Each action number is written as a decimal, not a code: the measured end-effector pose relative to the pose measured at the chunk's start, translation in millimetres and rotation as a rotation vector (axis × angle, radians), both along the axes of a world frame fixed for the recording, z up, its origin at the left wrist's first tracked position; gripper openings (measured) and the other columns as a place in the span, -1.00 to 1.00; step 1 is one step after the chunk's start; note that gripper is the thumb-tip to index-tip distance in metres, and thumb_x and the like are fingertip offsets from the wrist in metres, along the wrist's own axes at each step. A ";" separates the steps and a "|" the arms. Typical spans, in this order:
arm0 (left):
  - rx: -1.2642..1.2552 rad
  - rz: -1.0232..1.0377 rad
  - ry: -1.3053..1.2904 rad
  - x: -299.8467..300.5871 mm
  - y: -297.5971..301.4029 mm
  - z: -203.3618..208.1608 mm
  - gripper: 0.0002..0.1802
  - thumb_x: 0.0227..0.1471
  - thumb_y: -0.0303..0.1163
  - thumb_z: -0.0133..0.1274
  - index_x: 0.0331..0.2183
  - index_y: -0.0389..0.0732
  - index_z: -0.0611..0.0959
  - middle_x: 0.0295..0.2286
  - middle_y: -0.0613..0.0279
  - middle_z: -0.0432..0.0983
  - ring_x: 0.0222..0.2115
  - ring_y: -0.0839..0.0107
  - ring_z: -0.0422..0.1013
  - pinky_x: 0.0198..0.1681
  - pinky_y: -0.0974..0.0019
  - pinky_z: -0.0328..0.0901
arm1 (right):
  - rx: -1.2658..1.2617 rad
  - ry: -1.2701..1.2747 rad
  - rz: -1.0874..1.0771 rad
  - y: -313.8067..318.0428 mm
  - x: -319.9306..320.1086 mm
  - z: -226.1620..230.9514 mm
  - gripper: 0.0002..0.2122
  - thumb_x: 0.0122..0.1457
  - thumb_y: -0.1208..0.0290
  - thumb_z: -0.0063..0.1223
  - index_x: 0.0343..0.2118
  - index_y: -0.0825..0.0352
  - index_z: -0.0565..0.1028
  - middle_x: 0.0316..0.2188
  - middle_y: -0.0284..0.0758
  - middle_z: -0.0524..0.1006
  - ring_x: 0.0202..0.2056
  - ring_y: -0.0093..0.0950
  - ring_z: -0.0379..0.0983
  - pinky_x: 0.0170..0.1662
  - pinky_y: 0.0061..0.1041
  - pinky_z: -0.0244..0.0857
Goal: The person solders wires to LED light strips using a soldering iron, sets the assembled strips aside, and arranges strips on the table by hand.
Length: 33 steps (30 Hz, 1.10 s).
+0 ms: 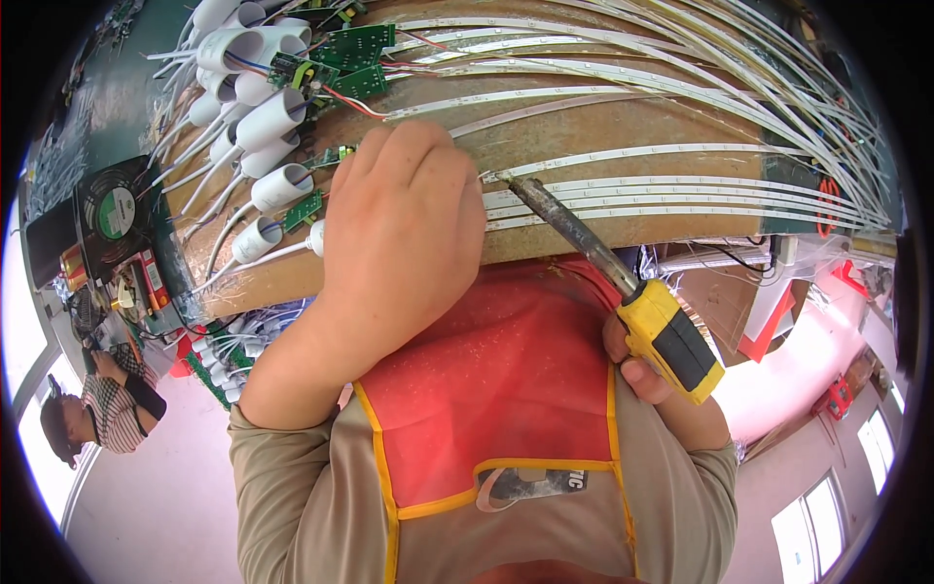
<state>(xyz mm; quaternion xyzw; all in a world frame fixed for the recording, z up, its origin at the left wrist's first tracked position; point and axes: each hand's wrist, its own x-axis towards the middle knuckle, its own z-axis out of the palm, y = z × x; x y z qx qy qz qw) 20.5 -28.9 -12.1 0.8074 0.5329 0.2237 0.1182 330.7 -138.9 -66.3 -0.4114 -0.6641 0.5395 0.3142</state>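
Observation:
My right hand [640, 370] grips a yellow and black soldering iron [671, 341] by its handle. The iron's dark metal barrel slants up to the left, and its tip meets the end of a white LED strip [662, 153], close beside the fingers of my left hand [407, 200]. That left hand is closed, back upward, over the board's near edge; whatever its fingers pinch is hidden beneath them. Just left of it lie a small green circuit board [306, 209] and white plastic tube housings [282, 188] with wires.
More white housings and green circuit boards [355, 49] crowd the upper left. Several LED strips [681, 200] run rightward across the brown workboard [700, 117]. A black fan [115, 212] stands at far left. Behind it, another person [107, 404] works.

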 end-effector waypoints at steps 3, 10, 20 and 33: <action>-0.006 -0.004 -0.032 -0.4 0.7 0.4 -0.91 -0.03 -0.51 0.19 -0.38 -0.22 0.62 -0.30 0.15 0.50 -0.27 0.05 0.44 -0.22 0.04 0.35 | -0.021 0.007 0.001 -0.7 1.2 0.0 -0.69 0.18 0.16 0.25 -0.59 0.13 0.42 -0.59 -0.36 0.45 -0.57 -0.22 0.42 -0.52 -0.27 0.25; -0.026 -0.024 -0.072 -2.7 2.2 1.7 -0.92 -0.03 -0.53 0.18 -0.39 -0.23 0.62 -0.30 0.14 0.50 -0.29 0.03 0.43 -0.22 0.03 0.32 | -0.024 0.052 -0.023 -3.9 0.2 -4.4 -0.71 0.17 0.18 0.25 -0.59 0.14 0.42 -0.59 -0.35 0.45 -0.56 -0.20 0.44 -0.51 -0.25 0.27; -0.020 -0.020 -0.074 -2.8 2.4 1.0 -0.92 -0.04 -0.54 0.18 -0.39 -0.23 0.61 -0.30 0.13 0.50 -0.29 0.03 0.43 -0.22 0.02 0.32 | -0.015 -0.032 0.020 -4.7 1.2 -7.1 -0.69 0.19 0.17 0.23 -0.62 0.13 0.42 -0.61 -0.35 0.45 -0.59 -0.20 0.42 -0.54 -0.23 0.25; -0.015 -0.023 -0.036 -3.0 3.4 -0.6 -0.89 -0.05 -0.52 0.19 -0.37 -0.22 0.61 -0.29 0.14 0.49 -0.28 0.04 0.43 -0.21 0.03 0.32 | 0.009 -0.040 -0.004 -3.5 -1.3 -7.5 -0.73 0.15 0.17 0.26 -0.58 0.14 0.47 -0.57 -0.34 0.50 -0.56 -0.18 0.46 -0.51 -0.21 0.29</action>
